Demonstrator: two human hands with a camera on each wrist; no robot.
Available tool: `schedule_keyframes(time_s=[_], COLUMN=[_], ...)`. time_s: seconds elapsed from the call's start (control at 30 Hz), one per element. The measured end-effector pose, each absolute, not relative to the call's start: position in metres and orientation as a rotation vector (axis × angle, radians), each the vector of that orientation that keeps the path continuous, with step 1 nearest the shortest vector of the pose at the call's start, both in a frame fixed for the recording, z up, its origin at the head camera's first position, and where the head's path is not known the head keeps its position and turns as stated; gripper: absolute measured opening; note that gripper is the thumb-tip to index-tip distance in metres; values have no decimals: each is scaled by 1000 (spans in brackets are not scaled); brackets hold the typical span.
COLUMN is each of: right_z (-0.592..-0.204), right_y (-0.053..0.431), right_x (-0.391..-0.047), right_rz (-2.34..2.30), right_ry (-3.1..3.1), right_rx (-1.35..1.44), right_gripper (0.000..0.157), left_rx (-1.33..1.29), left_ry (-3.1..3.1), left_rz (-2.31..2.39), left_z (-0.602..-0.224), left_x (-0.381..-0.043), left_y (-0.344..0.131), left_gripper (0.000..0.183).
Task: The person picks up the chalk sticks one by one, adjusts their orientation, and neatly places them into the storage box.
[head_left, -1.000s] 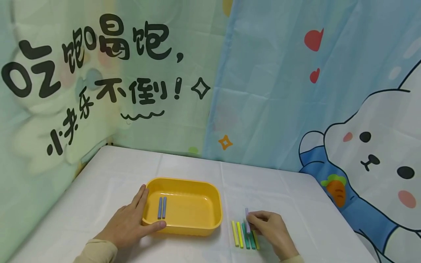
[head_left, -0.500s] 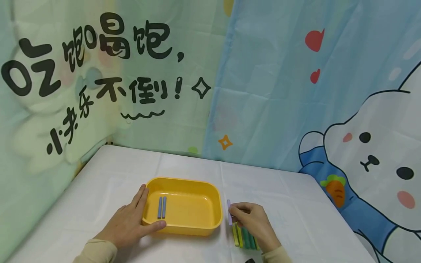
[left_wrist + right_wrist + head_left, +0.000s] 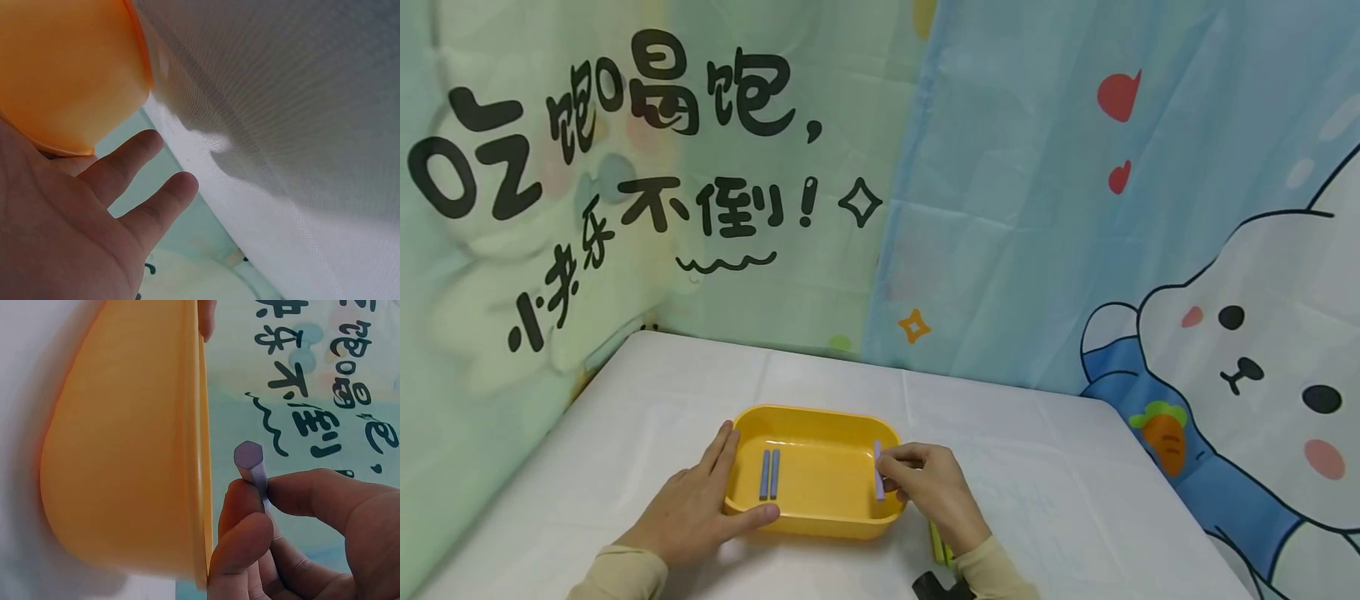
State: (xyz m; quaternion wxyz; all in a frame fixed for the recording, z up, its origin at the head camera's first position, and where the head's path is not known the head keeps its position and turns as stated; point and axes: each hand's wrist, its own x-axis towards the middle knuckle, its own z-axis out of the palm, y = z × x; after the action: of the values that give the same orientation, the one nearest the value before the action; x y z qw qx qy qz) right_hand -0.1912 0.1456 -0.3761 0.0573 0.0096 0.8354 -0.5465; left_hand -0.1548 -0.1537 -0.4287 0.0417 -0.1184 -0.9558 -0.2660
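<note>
My right hand (image 3: pixel 936 492) pinches a purple stick (image 3: pixel 877 450) between thumb and fingertips, over the right end of a yellow plastic basin (image 3: pixel 820 527). In the right wrist view the stick (image 3: pixel 249 456) shows a six-sided end, held beyond the basin's rim (image 3: pixel 200 456). My left hand (image 3: pixel 692 508) rests against the basin's left end, its fingers straight along the side and the thumb across the front rim. Two blue-grey sticks (image 3: pixel 774 473) lie side by side on the basin floor, toward the left. Yellow-green sticks (image 3: pixel 937 546) on the table are partly hidden behind my right wrist.
A white cloth covers the table (image 3: pixel 1037 467), whose back edge meets a printed fabric backdrop (image 3: pixel 1015 208) with lettering and a cartoon animal. A black object (image 3: pixel 931 587) shows by my right sleeve at the bottom edge.
My right hand has carried the purple stick leftward, from above the row of sticks on the table to over the basin's right end. My left hand and the basin have stayed in place.
</note>
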Motion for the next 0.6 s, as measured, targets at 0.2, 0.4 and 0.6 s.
schedule_keyframes(time_s=[0.2,0.4,0.6], right_z=[-376,-378,-380], right_y=[135,125,115], right_x=[-193,-197,-199], right_rz=[-1649,-1674,-1673], right_ry=[2528,2489,2478], right_rx=[-72,-141,-155], right_gripper=[30,30,30], left_rx=[-360,-349,-333], left_ry=[-2925,-2933,-2945], left_rz=[-814,-819,-834], left_z=[-429,-430,-429], left_x=[-155,-156,-156], left_y=[-154,-154,-153], left_gripper=[117,117,118])
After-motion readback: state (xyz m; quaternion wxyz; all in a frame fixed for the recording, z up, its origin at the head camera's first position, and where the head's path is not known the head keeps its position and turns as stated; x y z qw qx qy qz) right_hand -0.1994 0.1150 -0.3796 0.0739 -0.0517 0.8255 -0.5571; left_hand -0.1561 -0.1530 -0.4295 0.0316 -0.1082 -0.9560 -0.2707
